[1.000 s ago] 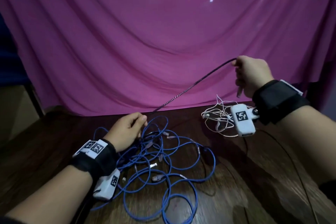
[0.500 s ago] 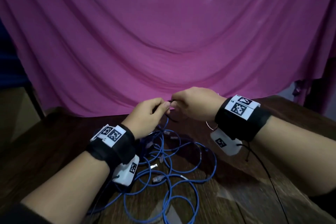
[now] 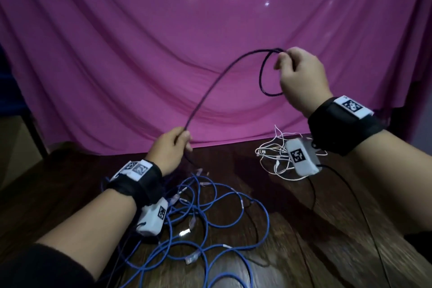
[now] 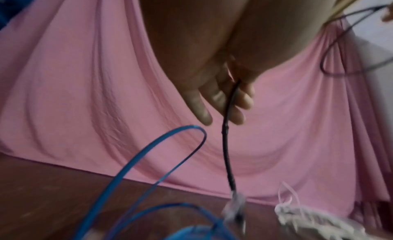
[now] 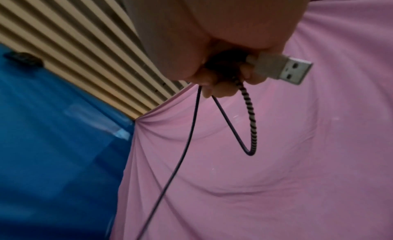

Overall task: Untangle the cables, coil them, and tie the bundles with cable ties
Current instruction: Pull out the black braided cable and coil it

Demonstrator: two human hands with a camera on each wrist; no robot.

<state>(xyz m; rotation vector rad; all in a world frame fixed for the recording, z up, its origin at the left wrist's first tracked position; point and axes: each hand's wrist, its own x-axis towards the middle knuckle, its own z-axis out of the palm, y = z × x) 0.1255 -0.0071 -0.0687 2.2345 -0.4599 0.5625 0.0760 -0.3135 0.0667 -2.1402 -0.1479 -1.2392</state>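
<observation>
One loop of the braided cable [image 3: 265,72] now hangs from the right hand [image 3: 301,79], which has risen to 1 o'clock pinching it, left hand [image 3: 169,149] gripping its slack above the table [image 3: 70,184]; coiling has begun.

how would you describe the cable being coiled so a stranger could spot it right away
Look in front of the pink curtain, above the wooden table. The braided cable arcs between both raised hands. Unlike the blue cables and white cables below, it is dark, striped, and lifted.
</observation>
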